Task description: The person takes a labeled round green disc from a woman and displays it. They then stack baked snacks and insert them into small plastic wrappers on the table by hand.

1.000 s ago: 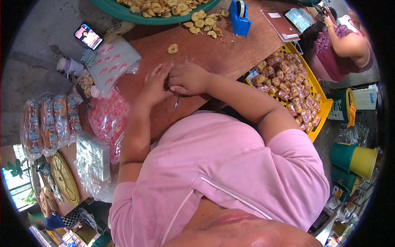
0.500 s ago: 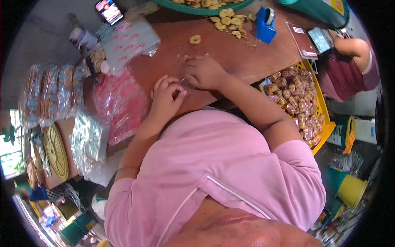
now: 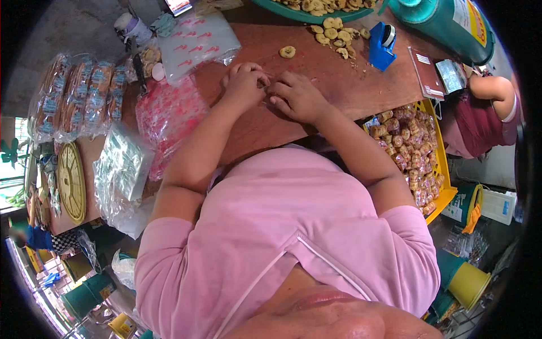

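My left hand (image 3: 246, 85) and my right hand (image 3: 296, 97) are close together over the brown tabletop (image 3: 254, 133), fingers curled inward. A thin clear bit, perhaps plastic, shows between the fingertips; what they hold is mostly hidden. Just beyond the hands lies a single round chip (image 3: 287, 52), yellowish with a dark middle. Farther off is a loose pile of similar chips (image 3: 337, 36), beside a blue tape dispenser (image 3: 383, 48). Left of my left hand are red-printed plastic bags (image 3: 172, 116) and a stack of clear bags with red print (image 3: 197, 42).
A green basin (image 3: 316, 15) of chips stands at the far edge. On the right are a yellow crate (image 3: 446, 200) of wrapped chip packs, a notebook (image 3: 426, 73) and another person's arm (image 3: 492, 90). Packaged bread-like goods (image 3: 79, 99) and a clear plastic bundle (image 3: 121, 164) lie left.
My left hand has moved forward, away from my body, and its fingers have turned inward. My right hand has rotated at about the same spot. The whole view has shifted slightly.
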Demonstrator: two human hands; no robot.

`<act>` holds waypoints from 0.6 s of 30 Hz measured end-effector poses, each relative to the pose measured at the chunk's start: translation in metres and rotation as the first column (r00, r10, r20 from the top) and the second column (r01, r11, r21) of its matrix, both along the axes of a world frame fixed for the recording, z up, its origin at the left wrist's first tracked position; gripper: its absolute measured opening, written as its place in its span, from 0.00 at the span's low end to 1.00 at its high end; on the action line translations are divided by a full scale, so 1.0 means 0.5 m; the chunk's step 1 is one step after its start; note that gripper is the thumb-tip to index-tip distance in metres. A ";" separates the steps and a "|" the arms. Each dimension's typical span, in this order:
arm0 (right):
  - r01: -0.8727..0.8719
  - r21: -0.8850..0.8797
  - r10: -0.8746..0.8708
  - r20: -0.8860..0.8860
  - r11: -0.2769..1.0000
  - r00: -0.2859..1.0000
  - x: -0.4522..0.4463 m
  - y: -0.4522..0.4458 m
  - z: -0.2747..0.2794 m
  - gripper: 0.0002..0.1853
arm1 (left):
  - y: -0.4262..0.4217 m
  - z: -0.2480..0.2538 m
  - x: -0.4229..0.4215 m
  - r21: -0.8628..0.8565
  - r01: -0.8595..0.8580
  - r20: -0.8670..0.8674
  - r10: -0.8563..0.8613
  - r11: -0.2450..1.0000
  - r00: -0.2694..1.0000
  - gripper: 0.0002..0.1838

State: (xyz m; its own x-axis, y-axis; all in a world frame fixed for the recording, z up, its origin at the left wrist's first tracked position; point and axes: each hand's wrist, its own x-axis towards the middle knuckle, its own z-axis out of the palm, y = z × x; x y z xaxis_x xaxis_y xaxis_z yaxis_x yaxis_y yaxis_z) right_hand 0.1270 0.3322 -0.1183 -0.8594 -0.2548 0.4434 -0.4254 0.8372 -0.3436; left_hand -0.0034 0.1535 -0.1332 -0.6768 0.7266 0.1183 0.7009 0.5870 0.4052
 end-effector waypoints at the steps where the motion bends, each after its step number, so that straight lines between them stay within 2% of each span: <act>1: 0.019 0.019 -0.019 0.010 1.000 1.000 -0.001 -0.003 0.002 0.13 | -0.001 -0.010 -0.006 -0.028 -0.030 0.046 0.031 0.999 0.998 0.10; 4: 0.081 0.072 -0.082 0.007 0.994 0.997 -0.010 -0.016 0.001 0.13 | -0.018 -0.034 0.002 0.110 -0.056 -0.014 0.058 0.992 0.998 0.13; 6: 0.133 0.095 -0.130 -0.035 0.987 0.991 -0.017 -0.023 -0.008 0.13 | -0.041 -0.037 0.031 0.134 -0.070 0.003 0.071 0.988 0.998 0.16; 7: 0.113 0.096 -0.109 -0.050 0.989 0.993 -0.021 -0.020 -0.009 0.13 | -0.053 -0.032 0.050 0.146 -0.076 0.010 0.075 0.986 0.997 0.17; 10: 0.076 0.048 -0.074 -0.058 0.996 0.996 -0.024 -0.020 -0.007 0.13 | -0.084 0.004 0.114 0.185 -0.056 -0.126 0.080 0.981 0.989 0.20; 13: 0.092 -0.056 -0.094 -0.034 0.994 0.995 -0.016 -0.019 0.009 0.14 | -0.092 0.049 0.155 0.129 -0.064 -0.259 0.096 0.990 0.961 0.19; 16: 0.114 -0.072 -0.116 -0.025 0.991 0.993 -0.009 -0.018 0.007 0.15 | -0.096 0.026 0.140 0.051 -0.038 -0.193 0.048 0.998 0.980 0.16; 18: 0.126 -0.047 -0.125 0.013 0.991 0.992 -0.013 -0.011 -0.002 0.15 | -0.098 0.024 0.123 0.107 0.028 -0.201 -0.006 0.994 0.980 0.11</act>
